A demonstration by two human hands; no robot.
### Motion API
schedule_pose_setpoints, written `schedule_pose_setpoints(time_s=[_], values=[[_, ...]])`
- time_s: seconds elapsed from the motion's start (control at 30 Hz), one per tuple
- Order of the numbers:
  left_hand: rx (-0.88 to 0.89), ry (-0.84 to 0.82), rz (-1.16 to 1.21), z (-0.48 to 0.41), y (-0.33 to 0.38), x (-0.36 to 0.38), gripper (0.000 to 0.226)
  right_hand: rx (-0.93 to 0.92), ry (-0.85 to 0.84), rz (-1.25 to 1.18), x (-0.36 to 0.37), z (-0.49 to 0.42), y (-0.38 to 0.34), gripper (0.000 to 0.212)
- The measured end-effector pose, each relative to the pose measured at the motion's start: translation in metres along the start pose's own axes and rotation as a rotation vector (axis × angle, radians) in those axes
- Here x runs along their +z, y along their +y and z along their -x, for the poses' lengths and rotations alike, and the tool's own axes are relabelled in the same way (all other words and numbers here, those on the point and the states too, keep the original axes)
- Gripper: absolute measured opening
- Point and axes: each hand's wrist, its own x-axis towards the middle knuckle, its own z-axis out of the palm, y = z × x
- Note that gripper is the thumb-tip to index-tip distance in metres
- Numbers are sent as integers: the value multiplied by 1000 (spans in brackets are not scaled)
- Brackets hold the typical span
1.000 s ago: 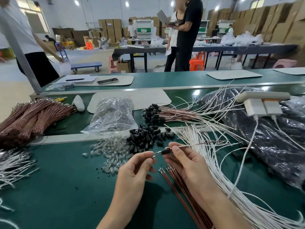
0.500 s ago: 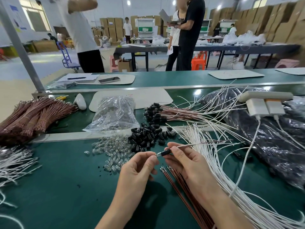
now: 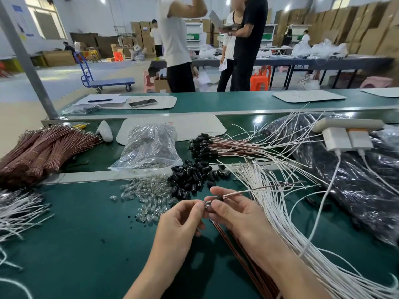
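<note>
Assembly line, on my head-camera feed: the left hand [image 3: 179,221] and right hand [image 3: 235,214] meet low over the green bench [image 3: 75,244], fingertips nearly touching. The left thumb and forefinger curl in and pinch a small clear bulb [image 3: 207,205], while the other fingers fold loosely underneath. The right thumb and forefinger pinch a thin wire [image 3: 259,189] close to its dark-capped end, which sits against the bulb. I cannot tell whether the two parts are joined. From the fingers the wire runs up and to the right, above the white wires [image 3: 272,212] that fan across the bench on that side.

Just beyond the hands lies a heap of loose bulbs [image 3: 146,195], with a heap of black caps [image 3: 194,178] touching it on the right. Brown wires [image 3: 224,234] lie on the bench under the right hand. Farther back are a clear bag [image 3: 151,145], a row of capped leads [image 3: 216,145] and, at far left, tied brown bundles [image 3: 43,147]. At right, a power strip [image 3: 347,124] with two chargers rests on a black plastic sack [image 3: 345,180]. Three people stand behind the far bench.
</note>
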Motion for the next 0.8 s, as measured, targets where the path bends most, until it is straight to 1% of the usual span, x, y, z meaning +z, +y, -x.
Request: schedule_pose_setpoints(time_s=[0.03,0.1,0.23,0.37,0.53,0.6,0.7,0.8], values=[[1,1,-2,0,-1,0,12,-3,-12,22,-1,0,1,33],[2,-4,-12,-1,-1,0,16,-16,-14,64,-3,0,2,30],[-5,-7,-6,0,-1,0,17,-40,7,146,-3,0,3,27],[-14,-13,2,1,-1,0,15,-54,18,232,-4,0,6,17],[-17,-20,-10,1,-1,0,20,-57,-5,251,-3,2,6,27],[-14,-19,-11,1,-1,0,20,-65,-17,283,-3,2,6,23],[-10,-20,-12,1,-1,1,15,-69,-3,300,-4,2,6,21],[1,-20,-18,2,0,2,10,-58,20,260,-4,2,6,26]])
